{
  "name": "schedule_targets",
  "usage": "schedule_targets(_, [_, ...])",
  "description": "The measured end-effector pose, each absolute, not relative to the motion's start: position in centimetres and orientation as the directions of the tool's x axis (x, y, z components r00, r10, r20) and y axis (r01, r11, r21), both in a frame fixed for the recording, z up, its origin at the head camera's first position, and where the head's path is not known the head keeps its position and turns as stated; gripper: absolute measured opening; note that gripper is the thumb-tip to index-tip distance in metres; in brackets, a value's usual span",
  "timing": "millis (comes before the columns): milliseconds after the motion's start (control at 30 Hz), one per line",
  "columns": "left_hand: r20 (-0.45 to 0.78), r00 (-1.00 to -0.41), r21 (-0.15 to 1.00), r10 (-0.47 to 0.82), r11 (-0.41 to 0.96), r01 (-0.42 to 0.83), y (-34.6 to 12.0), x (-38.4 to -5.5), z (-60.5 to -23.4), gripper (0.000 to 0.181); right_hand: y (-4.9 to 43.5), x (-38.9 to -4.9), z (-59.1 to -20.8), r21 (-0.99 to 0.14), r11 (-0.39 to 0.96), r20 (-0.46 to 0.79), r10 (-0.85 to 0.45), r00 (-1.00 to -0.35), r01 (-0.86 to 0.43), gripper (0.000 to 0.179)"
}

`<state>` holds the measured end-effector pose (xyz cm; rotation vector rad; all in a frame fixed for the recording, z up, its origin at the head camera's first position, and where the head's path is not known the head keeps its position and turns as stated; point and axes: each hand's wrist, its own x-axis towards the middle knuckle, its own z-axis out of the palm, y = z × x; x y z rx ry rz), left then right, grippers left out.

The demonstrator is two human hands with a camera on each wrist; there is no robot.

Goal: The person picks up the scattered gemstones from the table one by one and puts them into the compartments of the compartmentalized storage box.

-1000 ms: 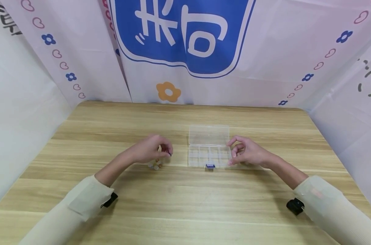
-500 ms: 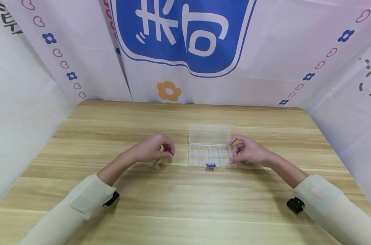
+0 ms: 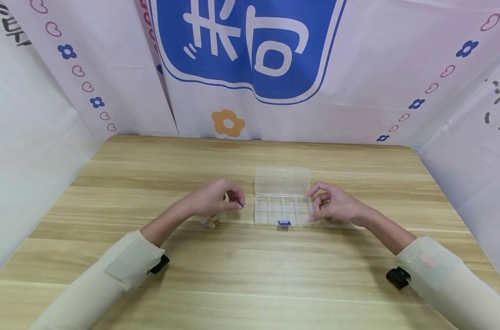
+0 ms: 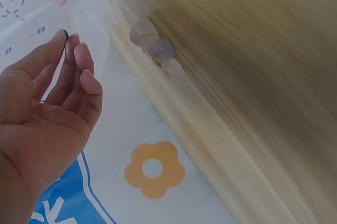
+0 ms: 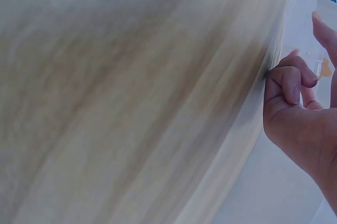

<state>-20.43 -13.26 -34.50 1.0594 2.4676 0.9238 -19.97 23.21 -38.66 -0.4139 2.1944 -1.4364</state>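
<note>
Characters (image 3: 213,27) in thick white, on a blue panel (image 3: 229,75) of the back cloth (image 3: 365,68), run off the top of the head view, and we cannot read them for certain; the dark strokes (image 3: 13,36) at far left beat us too. On the table (image 3: 250,284) we see the clear box (image 3: 282,208), its lid (image 3: 282,181) laid back and blue latch (image 3: 284,223) facing us. The left hand (image 3: 217,197), just left of it, pinches a small dark piece (image 3: 242,206) and partly hides the beads (image 3: 210,222) below. The right hand (image 3: 336,203) holds the box's right end between spread thumb and forefinger. In the left wrist view we find the piece between thumb and fingertips, beads apart on the table, and an orange flower (image 4: 137,170). In the right wrist view we see the other right-hand fingers curled, and the latch near the top corner.
</note>
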Motion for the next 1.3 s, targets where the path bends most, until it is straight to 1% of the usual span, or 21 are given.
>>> schedule_targets(133, [-0.032, -0.694, 0.693, 0.719, 0.516, 0.503, -12.5, -20.6, -34.4, 0.004, 23.3, -20.0, -38.7, -0.914, 0.407, -0.223, -0.494, -0.840, 0.003, 0.059])
schedule_targets(400, [-0.027, -0.708, 0.735, 0.706, 0.494, 0.465, -11.5, -21.0, -34.3, 0.009, 23.3, -20.0, -38.6, -0.908, 0.419, -0.220, -0.495, -0.841, -0.010, 0.059])
schedule_targets(833, [-0.005, -0.710, 0.748, 0.705, 0.473, 0.465, -9.8, -21.6, -34.5, 0.010, 23.4, -20.0, -38.5, -0.907, 0.422, -0.223, -0.497, -0.839, -0.009, 0.060])
schedule_targets(1033, [0.023, -0.699, 0.761, 0.715, 0.441, 0.476, -8.6, -22.0, -35.0, 0.009, 23.3, -20.0, -38.4, -0.903, 0.430, -0.235, -0.495, -0.836, -0.001, 0.061])
schedule_targets(1300, [0.009, -0.706, 0.769, 0.708, 0.447, 0.458, -7.4, -22.1, -34.9, 0.009, 23.3, -20.1, -38.5, -0.901, 0.434, -0.236, -0.495, -0.837, -0.003, 0.061])
